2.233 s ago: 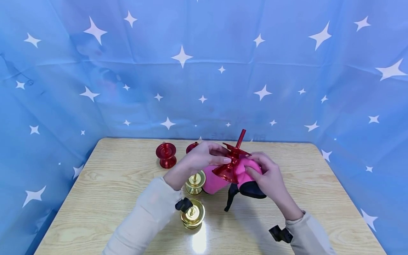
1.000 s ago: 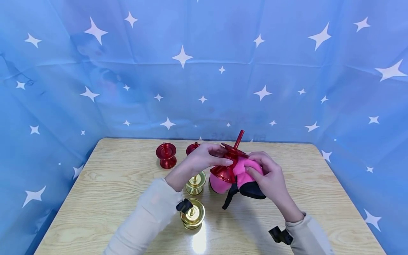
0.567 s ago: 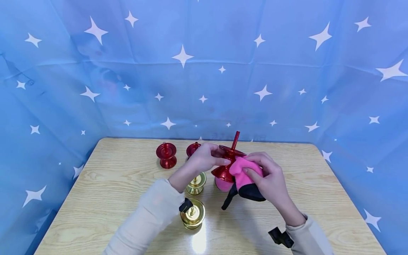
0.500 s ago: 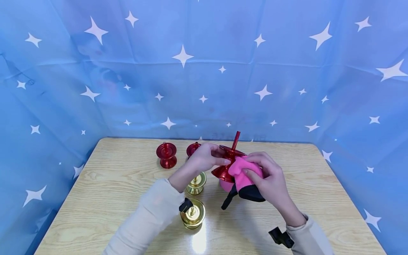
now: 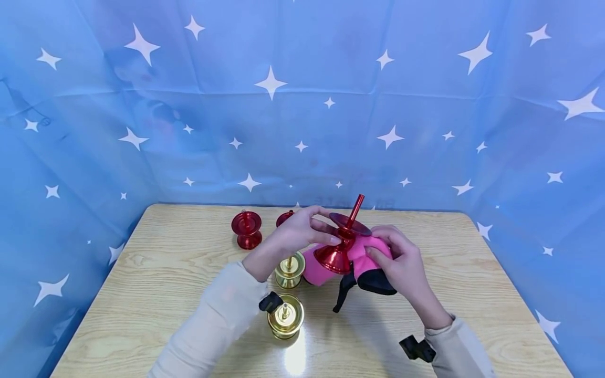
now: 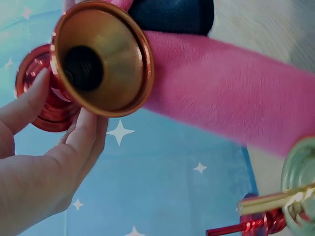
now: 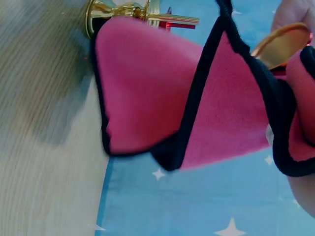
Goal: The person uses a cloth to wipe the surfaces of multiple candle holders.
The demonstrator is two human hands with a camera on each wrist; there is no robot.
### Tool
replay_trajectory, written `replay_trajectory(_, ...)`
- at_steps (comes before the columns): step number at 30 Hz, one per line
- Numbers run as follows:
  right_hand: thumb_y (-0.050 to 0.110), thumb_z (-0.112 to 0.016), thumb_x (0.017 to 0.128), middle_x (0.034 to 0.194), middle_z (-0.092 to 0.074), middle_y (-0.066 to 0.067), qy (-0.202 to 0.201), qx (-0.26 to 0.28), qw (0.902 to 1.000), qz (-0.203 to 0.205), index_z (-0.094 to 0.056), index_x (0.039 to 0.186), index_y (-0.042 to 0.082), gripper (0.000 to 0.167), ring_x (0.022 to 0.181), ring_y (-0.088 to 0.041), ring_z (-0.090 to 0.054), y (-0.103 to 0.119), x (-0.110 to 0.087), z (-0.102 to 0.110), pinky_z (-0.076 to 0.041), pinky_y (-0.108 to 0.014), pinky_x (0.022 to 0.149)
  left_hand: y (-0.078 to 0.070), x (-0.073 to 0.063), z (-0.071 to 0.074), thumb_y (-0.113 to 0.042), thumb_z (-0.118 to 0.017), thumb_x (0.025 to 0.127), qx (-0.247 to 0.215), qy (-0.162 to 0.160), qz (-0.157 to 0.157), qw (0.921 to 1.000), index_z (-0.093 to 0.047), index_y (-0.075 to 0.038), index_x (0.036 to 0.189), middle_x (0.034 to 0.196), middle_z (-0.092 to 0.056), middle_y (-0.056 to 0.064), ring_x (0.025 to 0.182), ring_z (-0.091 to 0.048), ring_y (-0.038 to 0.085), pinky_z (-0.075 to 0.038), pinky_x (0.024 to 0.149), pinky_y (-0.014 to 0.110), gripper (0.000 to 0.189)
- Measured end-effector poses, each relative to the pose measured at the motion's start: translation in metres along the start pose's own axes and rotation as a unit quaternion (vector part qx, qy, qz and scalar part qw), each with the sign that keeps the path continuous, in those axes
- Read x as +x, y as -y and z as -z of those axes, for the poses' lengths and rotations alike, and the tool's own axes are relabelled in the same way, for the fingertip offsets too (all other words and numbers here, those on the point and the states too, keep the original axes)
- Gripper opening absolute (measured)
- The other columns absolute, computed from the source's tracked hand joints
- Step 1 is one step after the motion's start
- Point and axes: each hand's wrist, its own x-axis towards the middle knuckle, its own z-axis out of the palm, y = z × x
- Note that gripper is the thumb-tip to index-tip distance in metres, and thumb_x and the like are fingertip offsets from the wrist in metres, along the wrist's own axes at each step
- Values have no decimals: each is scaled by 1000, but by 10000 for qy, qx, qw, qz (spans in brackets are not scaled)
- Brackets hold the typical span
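My left hand [image 5: 302,228] grips a red metallic candle holder [image 5: 333,259] round its narrow waist, tilted above the table with its thin stem pointing up and to the right. In the left wrist view the hollow golden underside of this candle holder [image 6: 120,59] faces the camera. My right hand [image 5: 404,262] pinches a bunched pink cloth with black edging [image 5: 374,249] against the candle holder's right side. A loose pink flap hangs behind the base, and a black strip dangles below. In the right wrist view the pink cloth [image 7: 147,83] spreads wide across the middle.
A red candle holder [image 5: 247,231] stands at the back left of the wooden table [image 5: 179,273]. Another red one [image 5: 283,217] is mostly hidden behind my left hand. Two gold candle holders, one farther [image 5: 289,273] and one nearer [image 5: 285,320], stand near my left forearm. A starry blue curtain [image 5: 302,121] hangs behind.
The held candle holder swung a little left and more upright, then tipped back right. Its base now shows more, and the cloth's hanging flap reaches farther left again. Both hands keep their holds.
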Motion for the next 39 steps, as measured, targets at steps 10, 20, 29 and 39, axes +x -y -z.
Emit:
replay_trajectory(10, -16, -66, 73, 97, -59, -13, -35, -85, 9995, -305, -64, 89, -3, 21, 80, -8, -57, 3, 2, -1, -49, -13, 62, 0, 2, -2, -6, -72, 78, 837, -187, -268, 9960, -58, -3, 115, 98, -64, 8, 91, -60, 17, -51, 78, 28, 40)
replay_trajectory(20, -20, -65, 71, 98, -60, -8, -117, 12, 9999, -94, -63, 89, -5, 23, 82, -7, -58, 0, 3, -1, -49, -12, 64, -3, 3, 0, -28, -45, 97, -112, 83, -152, 9998, -51, 3, 124, 113, -59, 16, 104, -58, 24, -50, 86, 29, 42)
replay_trajectory(29, -21, -64, 71, 96, -59, -14, -86, 44, 9999, 64, -63, 87, -5, 23, 84, -8, -57, -1, 3, -1, -47, -12, 64, -2, 5, 1, -16, -45, 97, -402, -165, 119, 9990, -52, 4, 123, 107, -60, 15, 103, -56, 26, -47, 90, 39, 34)
replay_trajectory(39, -22, -65, 70, 94, -59, -18, -17, -209, 9998, -68, -64, 89, -5, 25, 85, -6, -55, -14, 0, 2, -47, -11, 65, -1, 11, 4, 8, -46, 90, -1284, 156, 219, 9914, -51, 13, 99, 76, -55, 5, 68, -58, 12, -50, 86, 36, 11)
